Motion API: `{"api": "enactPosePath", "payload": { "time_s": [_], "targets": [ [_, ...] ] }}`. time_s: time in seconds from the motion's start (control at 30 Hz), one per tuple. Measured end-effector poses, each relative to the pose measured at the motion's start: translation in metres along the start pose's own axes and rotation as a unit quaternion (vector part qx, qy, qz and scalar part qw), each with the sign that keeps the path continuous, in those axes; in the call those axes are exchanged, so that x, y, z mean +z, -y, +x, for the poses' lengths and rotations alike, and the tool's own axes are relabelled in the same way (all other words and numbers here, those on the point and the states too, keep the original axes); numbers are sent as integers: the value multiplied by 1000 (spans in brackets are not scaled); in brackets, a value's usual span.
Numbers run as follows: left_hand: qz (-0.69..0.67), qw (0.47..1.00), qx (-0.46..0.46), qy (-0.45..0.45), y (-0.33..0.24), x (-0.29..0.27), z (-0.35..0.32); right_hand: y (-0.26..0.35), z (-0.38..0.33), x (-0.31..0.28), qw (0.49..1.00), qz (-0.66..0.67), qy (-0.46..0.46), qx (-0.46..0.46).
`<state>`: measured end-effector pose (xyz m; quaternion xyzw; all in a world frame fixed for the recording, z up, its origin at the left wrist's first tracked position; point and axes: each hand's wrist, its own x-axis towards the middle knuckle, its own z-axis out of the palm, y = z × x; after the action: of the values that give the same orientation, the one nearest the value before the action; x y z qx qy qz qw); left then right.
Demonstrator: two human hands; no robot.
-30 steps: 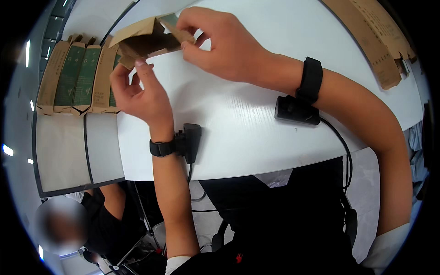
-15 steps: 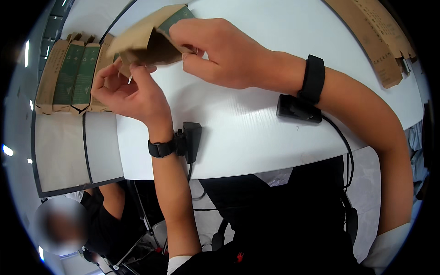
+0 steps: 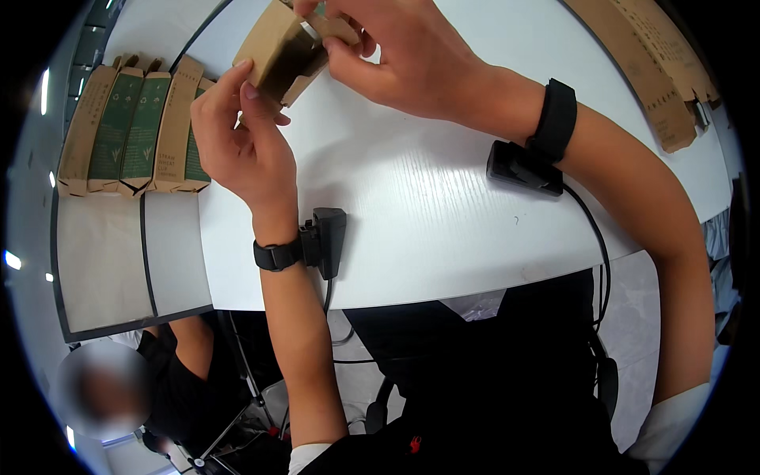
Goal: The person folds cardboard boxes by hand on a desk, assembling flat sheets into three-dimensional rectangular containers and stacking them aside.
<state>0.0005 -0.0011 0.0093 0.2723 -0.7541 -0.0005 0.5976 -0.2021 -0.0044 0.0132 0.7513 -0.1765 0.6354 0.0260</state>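
Observation:
Both hands hold a brown cardboard box (image 3: 265, 38) above the far left of the white table, its dark open end turned toward me. My left hand (image 3: 245, 150) grips the box's near left edge between thumb and fingers. At the opening's right side, my right hand (image 3: 412, 55) pinches a cardboard flap between thumb and fingers. The top of the box runs out of the picture. Each wrist wears a black strap with a small black device.
Several brown and green boxes (image 3: 134, 127) stand in a row on the left. Flat cardboard pieces (image 3: 641, 71) lie at the far right of the white table (image 3: 419, 206). Black cables (image 3: 598, 237) hang off the near edge. Another person (image 3: 178, 380) sits at lower left.
The box has moved right and farther away, and its opening now faces me more squarely. Both hands have moved with it, keeping their hold.

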Motion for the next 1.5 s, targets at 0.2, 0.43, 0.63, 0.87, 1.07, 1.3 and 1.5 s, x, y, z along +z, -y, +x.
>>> {"api": "enactPosePath", "payload": {
  "time_s": [0.2,0.43,0.63,0.87,1.07,1.3,1.5],
  "targets": [
    [42,999,24,5,-4,1,1,0,-1,-2,998,33,35,31],
    [-62,994,-78,44,-2,4,-5,1,-5,3,992,94,35,75],
    [-36,995,-67,70,-6,4,-8,0,-6,4,935,293,7,199],
    [57,996,20,62,-4,7,-7,-5,-1,-3,798,420,28,431],
    [-152,986,-57,41,-14,16,-8,-7,-3,-3,804,393,-16,447],
    [-42,990,-132,23,-17,11,-10,-2,-5,1,897,285,36,336],
    [-67,996,-25,55,-10,10,-10,-2,2,-3,886,285,12,366]
  ]
}}
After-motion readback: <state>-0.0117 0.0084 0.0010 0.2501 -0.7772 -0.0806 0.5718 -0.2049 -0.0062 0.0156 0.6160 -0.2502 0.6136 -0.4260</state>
